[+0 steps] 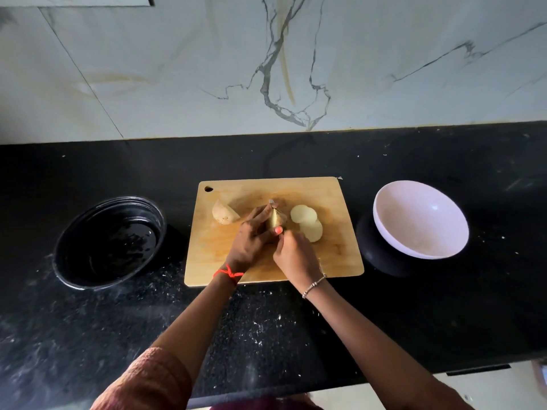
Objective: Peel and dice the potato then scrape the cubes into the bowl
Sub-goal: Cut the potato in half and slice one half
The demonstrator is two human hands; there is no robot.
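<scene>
You hold a potato piece (pixel 275 221) on the board (pixel 334 255).
Your left hand (pixel 251 236) fingers grip it; your right hand (pixel 294 254) fingers curl round the knife (pixel 271 201); slices (pixel 307 223) lie just beside.

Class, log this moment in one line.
left hand: holds potato piece | right hand: grips knife | slices: on cutting board | white bowl: empty

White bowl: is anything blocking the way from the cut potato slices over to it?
Nothing visible does. The potato slices lie on the cutting board's right part, and the white bowl stands just past that edge, with only bare board and counter between.
</scene>
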